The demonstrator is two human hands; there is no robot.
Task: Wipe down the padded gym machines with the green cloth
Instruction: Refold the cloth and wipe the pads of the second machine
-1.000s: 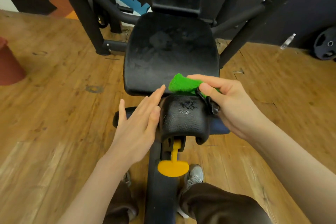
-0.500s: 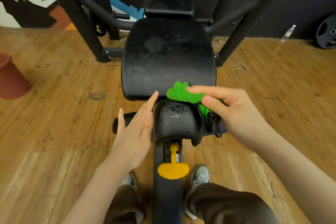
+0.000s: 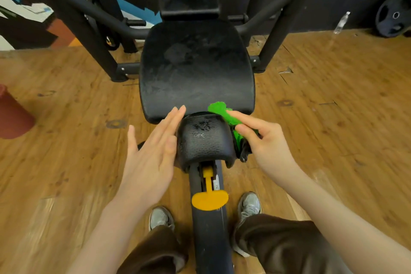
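Observation:
A black padded seat [image 3: 196, 69] of a gym machine fills the centre, with a small black roller pad [image 3: 204, 138] just in front of it. My right hand [image 3: 264, 140] holds the green cloth [image 3: 222, 113] between thumb and fingers against the right side of the small pad. My left hand [image 3: 153, 155] lies flat with straight fingers against the pad's left side. Part of the cloth is hidden under my right hand.
A yellow adjustment knob [image 3: 210, 200] sits on the black beam below the pad. My two shoes [image 3: 161, 218] stand on the wooden floor beside the beam. A red bucket [image 3: 13, 115] stands at left; a weight plate [image 3: 392, 18] and a bottle [image 3: 341, 22] at the back right.
My right hand has slid the green cloth from the top of the small pad down onto its right side. My left hand stays flat against the pad's left side.

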